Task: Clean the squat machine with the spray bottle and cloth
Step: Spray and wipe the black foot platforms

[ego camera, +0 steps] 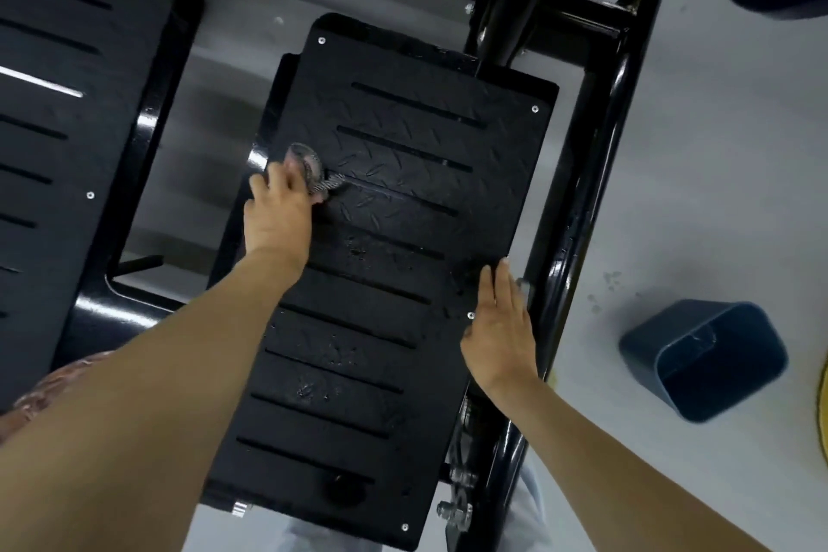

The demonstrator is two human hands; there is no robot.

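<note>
On the far left lies the left footplate (67, 126) of the squat machine (506, 13), dark and slotted, with no hand on it. Next to it, the left hand (278, 211) grips a bunched cloth (309, 168) and presses it onto the left edge of the right footplate (403, 202), about halfway up its length. The step in hand looks like wiping this plate after spraying. Wet droplets (309, 388) show on the near half of the plate, closer to the person, while the far half by the cloth looks drier. The right hand (502, 327) lies flat on the plate's right edge with its fingers straight, holding nothing and apparently steadying the person. Just beyond it runs the glossy black side rail (600, 175), and further right a blue bin (699, 359) lies tipped on the pale floor (717, 148), well apart from the machine. The spray bottle is not in view. The next move probably calls for drawing the cloth across the plate toward the right edge, then down over the wet near half. It will need firm pressure, since the raised tread and the slots are likely to hold liquid. The other plate looks not yet wiped — though that is hard to tell.
</note>
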